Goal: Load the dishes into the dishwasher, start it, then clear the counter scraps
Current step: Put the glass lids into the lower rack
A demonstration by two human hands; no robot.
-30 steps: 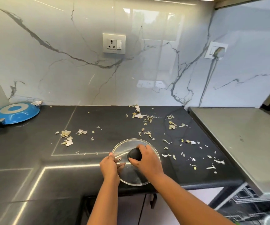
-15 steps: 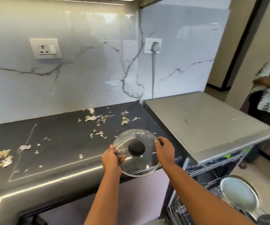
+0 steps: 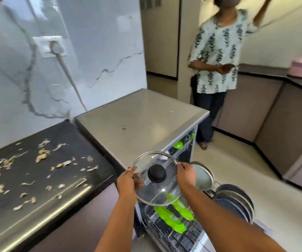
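Both hands carry a round clear glass lid [image 3: 156, 180] with a black knob above the open dishwasher's pulled-out wire rack [image 3: 166, 231]. The left hand [image 3: 127, 181] pinches the near-left rim, fingers curled under the glass; the right hand [image 3: 186, 174] grips the far-right rim. The lid is best stood on edge between tines, clear of the bright green plastic pieces [image 3: 170, 218] and the steel plates [image 3: 237, 199] to the right. Pale peel scraps [image 3: 43, 157] litter the black counter [image 3: 37, 211] to the left.
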